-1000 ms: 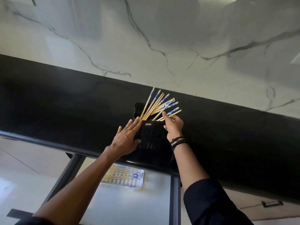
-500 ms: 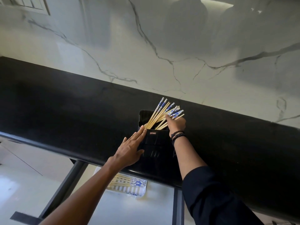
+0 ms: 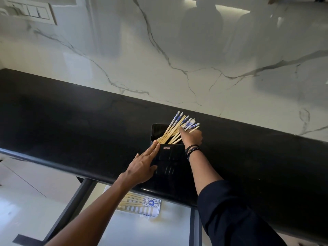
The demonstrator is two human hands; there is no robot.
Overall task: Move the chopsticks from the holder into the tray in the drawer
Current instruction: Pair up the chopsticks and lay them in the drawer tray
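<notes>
Hiding its grip, right hand (image 3: 192,137) seemingly pinches chopsticks (image 3: 174,129); left hand (image 3: 143,166) spread.

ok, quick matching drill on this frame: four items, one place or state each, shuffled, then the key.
Items:
1. left hand
2. right hand
3. holder
4. tray

Place or state:
A. down in the open drawer, some chopsticks already in it
B. flat against the holder's left side
C. on the black counter, chopsticks fanning out of it
D. at the chopsticks in the holder

Pairs: 1-B, 2-D, 3-C, 4-A
</notes>
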